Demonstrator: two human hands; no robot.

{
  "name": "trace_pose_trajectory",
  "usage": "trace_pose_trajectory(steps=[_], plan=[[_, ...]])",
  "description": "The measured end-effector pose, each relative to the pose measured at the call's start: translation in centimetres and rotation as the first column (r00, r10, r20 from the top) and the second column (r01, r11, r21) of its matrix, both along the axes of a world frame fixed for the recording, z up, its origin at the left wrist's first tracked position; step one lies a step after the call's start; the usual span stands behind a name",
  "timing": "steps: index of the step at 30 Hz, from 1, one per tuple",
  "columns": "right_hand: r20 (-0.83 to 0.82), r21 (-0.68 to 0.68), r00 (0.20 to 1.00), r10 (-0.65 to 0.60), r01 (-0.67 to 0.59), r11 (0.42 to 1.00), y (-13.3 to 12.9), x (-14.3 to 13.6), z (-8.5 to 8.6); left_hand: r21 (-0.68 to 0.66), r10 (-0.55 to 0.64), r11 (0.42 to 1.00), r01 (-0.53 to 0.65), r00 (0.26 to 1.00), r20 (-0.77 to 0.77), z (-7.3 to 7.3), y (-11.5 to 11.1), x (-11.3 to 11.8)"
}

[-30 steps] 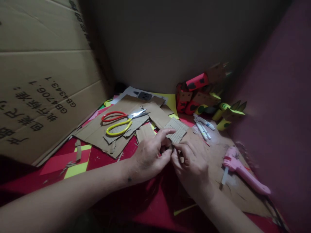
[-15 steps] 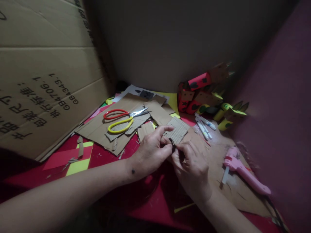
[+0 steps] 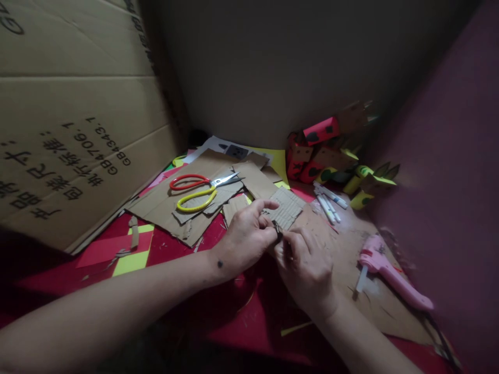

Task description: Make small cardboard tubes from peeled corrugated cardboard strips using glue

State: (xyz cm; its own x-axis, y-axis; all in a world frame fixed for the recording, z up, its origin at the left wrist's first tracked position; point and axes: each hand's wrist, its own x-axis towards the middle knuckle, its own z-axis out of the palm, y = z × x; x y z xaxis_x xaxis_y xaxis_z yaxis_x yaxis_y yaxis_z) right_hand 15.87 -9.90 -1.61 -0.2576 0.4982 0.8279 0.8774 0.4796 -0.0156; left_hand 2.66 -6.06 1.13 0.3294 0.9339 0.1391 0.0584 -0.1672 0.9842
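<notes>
My left hand (image 3: 251, 234) pinches a small dark piece (image 3: 278, 235) between thumb and fingers, its kind too small to make out. Against the other side of that piece, the closed fingertips of my right hand (image 3: 306, 265) grip it too. Just beyond the fingers lies a square of corrugated cardboard (image 3: 287, 205). Scissors (image 3: 206, 189) with one red and one yellow handle rest partly open on cardboard sheets (image 3: 163, 202) to the left of my hands.
A pink glue gun (image 3: 390, 275) lies on a cardboard sheet (image 3: 346, 291) at the right. White markers (image 3: 329, 203) and red and yellow paper-and-cardboard figures (image 3: 323, 150) sit behind it. A large printed carton (image 3: 78, 114) stands at the left. Red and yellow paper strips (image 3: 128, 249) lie nearby.
Both hands stay close together on the dark piece, with only slight finger movement. The view has shifted a little, so things at the left appear slightly further right.
</notes>
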Motion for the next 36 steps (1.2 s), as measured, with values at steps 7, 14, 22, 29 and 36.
trace_pose_trajectory(steps=[7, 14, 22, 29, 36], plan=[[0.060, 0.067, 0.998, -0.004, 0.000, 0.998, -0.1, 0.0, -0.5, 0.076, 0.005, 0.997, -0.002, 0.999, -0.043, -0.4, -0.1, -0.1], [0.036, 0.016, 0.996, 0.083, -0.084, 0.996, -0.2, 0.2, -0.7, 0.129, -0.050, 0.990, 0.054, 0.998, -0.041, 0.2, -0.1, -0.4], [-0.549, -0.154, 0.830, 0.098, -0.216, 0.964, 0.0, 1.6, 0.7, 0.022, 0.003, 1.000, -0.006, 0.990, 0.138, 0.5, 1.3, -0.5], [-0.936, -0.305, 0.105, -0.335, -0.715, 0.629, 0.9, 2.1, 1.3, 0.120, 0.081, 0.987, -0.108, 0.974, 0.211, 0.4, 1.7, -0.9], [-0.929, -0.082, -0.143, -0.340, -0.818, 0.569, 1.5, 0.2, 1.5, -0.007, -0.045, 0.999, 0.047, 0.982, 0.182, -0.2, 1.4, -0.3]])
